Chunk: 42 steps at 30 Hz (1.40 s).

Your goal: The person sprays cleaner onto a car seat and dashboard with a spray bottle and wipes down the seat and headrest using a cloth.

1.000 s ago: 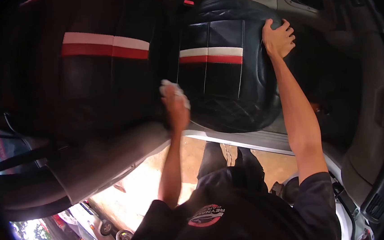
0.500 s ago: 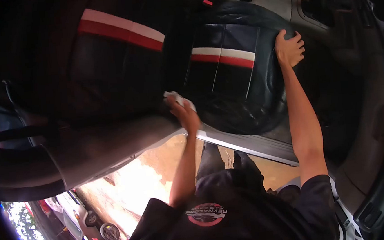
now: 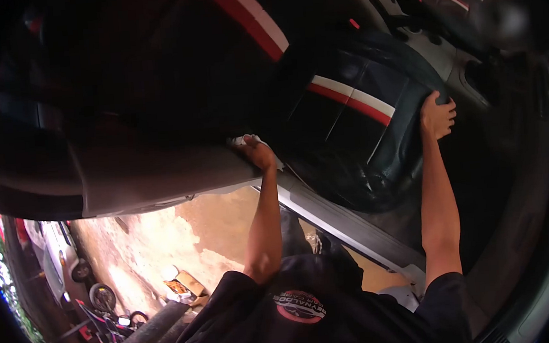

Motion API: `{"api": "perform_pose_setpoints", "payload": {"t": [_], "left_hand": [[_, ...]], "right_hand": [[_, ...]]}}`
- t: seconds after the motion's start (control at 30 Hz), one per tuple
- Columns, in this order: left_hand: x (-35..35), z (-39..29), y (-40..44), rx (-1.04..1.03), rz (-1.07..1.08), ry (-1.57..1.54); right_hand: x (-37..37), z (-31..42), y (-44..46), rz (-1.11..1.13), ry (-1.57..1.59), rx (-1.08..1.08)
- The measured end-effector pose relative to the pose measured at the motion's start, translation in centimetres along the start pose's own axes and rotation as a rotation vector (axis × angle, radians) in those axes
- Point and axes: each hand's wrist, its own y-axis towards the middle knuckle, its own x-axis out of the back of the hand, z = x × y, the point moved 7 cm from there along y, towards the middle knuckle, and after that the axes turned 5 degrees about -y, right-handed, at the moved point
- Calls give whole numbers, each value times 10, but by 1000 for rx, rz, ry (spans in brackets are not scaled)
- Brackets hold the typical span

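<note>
In a dim car (image 3: 339,215), left hand (image 3: 260,154) clasps apparent cloth (image 3: 240,140) underneath; open right hand (image 3: 438,118) cups seat (image 3: 413,128).

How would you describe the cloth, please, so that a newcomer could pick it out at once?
Start at the dark seat cushion with its white and red stripes. Left of it in the picture, the left hand is at the trim. The cloth is the crumpled whitish piece at its fingers, pale against darker surroundings.

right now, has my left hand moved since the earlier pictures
Yes. Judged against the striped seat cushion, your left hand has shifted outward, away from it, to the grey side trim.
</note>
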Motion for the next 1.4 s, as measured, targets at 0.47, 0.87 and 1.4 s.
{"api": "perform_pose_setpoints", "payload": {"t": [0.47, 0.87, 1.4], "left_hand": [[0, -10, 32, -120, 7, 22], [42, -76, -244, -473, 897, 106], [-100, -142, -126, -919, 1051, 362]], "right_hand": [[4, 1, -3, -1, -29, 41], [2, 2, -3, -31, -53, 34], [14, 9, -9, -41, -39, 18]]}}
